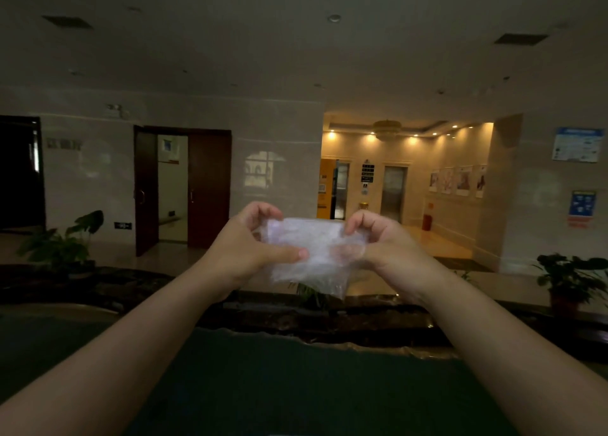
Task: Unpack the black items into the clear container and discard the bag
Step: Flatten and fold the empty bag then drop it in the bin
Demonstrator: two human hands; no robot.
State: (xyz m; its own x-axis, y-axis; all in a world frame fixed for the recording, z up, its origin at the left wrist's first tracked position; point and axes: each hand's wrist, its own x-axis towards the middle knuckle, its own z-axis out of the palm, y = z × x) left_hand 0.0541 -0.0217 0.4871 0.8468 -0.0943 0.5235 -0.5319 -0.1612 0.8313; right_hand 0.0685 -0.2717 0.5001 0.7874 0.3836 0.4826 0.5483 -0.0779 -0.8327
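A crumpled clear plastic bag (312, 254) is held up in front of me at arm's length, stretched between both hands. My left hand (250, 248) pinches its left edge with thumb and fingers. On the bag's right side my right hand (381, 244) grips it, fingers partly seen through the plastic. The bag looks see-through with nothing dark inside. No black items and no clear container are in view.
A dark green table surface (296, 386) lies below my arms. Beyond it runs a dark stone ledge (329, 320) with potted plants at left (62, 244) and right (569, 281). A dim lobby with brown doors (207, 188) and lit lift doors (393, 188) lies behind.
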